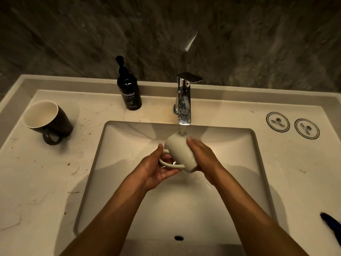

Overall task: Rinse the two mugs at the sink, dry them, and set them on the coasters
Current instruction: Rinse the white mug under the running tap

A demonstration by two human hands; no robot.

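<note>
A cream mug (180, 152) is held over the sink basin (118, 145), tipped with its base up toward the running water from the chrome tap (183, 100). My left hand (158, 169) grips its handle. My right hand (202, 156) wraps the mug's right side. A black mug (51, 121) with a pale inside stands tilted on the counter at the left, handle toward me. Two round white coasters (277, 122) (306, 128) lie flat on the counter at the right.
A black hand-wash pump bottle (129, 89) stands behind the basin, left of the tap. Brown crumbs and specks dot the left counter (46, 172). A dark blue cloth (332, 224) shows at the right edge. A dark stone wall rises behind.
</note>
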